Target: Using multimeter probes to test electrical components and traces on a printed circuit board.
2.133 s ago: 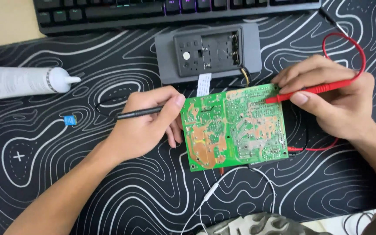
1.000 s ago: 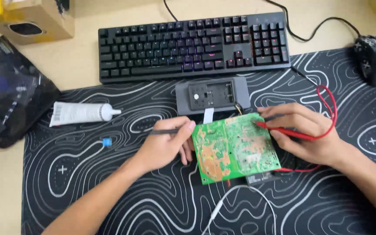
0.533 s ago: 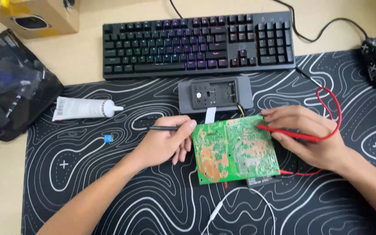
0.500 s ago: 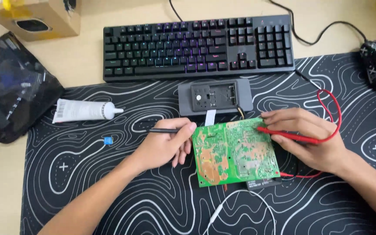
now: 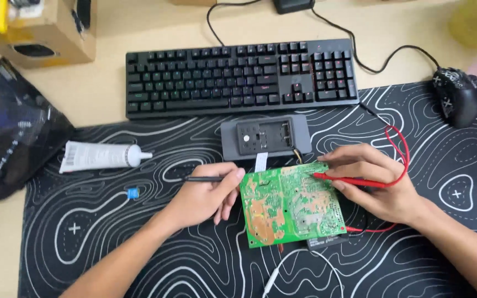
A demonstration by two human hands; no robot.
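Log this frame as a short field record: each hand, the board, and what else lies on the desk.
left hand: holds black probe, tip at board's left edge
right hand: holds red probe, tip on board
circuit board: green, solder side up, on patterned mat
behind board: grey case, keyboard
left: white tube
right: mouse

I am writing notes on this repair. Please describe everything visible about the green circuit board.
The green circuit board lies flat, slightly turned, on the black patterned mat, solder side up, with tan copper patches and many small silvery joints. The left hand touches its left edge; the right hand presses a red probe onto its upper right part.
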